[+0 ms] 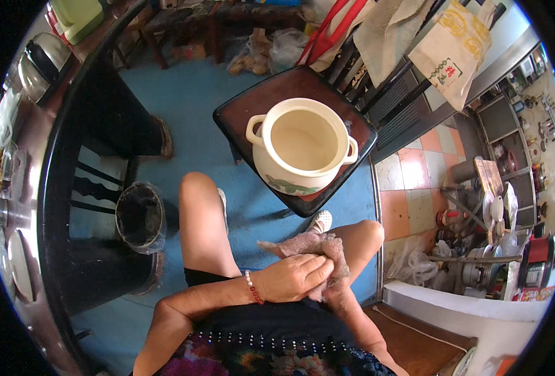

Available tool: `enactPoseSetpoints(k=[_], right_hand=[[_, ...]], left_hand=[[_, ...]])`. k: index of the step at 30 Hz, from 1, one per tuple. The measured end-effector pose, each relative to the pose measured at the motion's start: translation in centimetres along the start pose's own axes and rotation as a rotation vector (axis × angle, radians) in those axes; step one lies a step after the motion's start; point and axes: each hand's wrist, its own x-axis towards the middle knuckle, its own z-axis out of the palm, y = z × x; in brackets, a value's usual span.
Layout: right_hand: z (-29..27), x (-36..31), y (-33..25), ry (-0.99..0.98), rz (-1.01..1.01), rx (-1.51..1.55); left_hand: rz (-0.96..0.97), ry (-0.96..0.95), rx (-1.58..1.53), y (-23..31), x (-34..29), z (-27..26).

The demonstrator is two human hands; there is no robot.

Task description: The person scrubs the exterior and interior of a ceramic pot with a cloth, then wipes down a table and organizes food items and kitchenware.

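Observation:
Over my lap, both hands hold a worn greyish-pink cloth (331, 249). My left hand (295, 277), with a beaded bracelet (253, 288) at the wrist, lies across the cloth with its fingers curled closed on it. My right hand (336, 291) is beneath, the bunched cloth in its grip; most of its fingers are hidden. Beyond my knees, a cream ceramic pot (271, 170) with two side handles and a green leaf pattern stands upright on a dark wooden chair (312, 81). The pot has no lid on, and its pale inside shows.
At left are a dark-edged table (70, 119) with a metal kettle (42, 62) and a lined waste bin (141, 218) below. Cloth bags (456, 53) hang over the chair back. Plastic bags and cookware crowd the tiled floor (409, 169) at right, behind a low white ledge (453, 308).

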Motion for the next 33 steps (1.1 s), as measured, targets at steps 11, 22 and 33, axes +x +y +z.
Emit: enactPoseSetpoints(k=[11, 22, 33], right_hand=[[0.8, 12.3, -11.5, 0.234, 0.027, 0.485], [2.0, 27.5, -3.2, 0.231, 0.129, -0.113], [2.5, 23.4, -8.8, -0.825, 0.337, -0.924]], left_hand=[[-0.236, 0.846, 0.042, -7.2, 3.7, -10.6], [-0.551, 0.751, -0.126, -19.4, 9.3, -12.4], [-0.599, 0.88, -0.277, -19.6, 9.2, -12.3]])
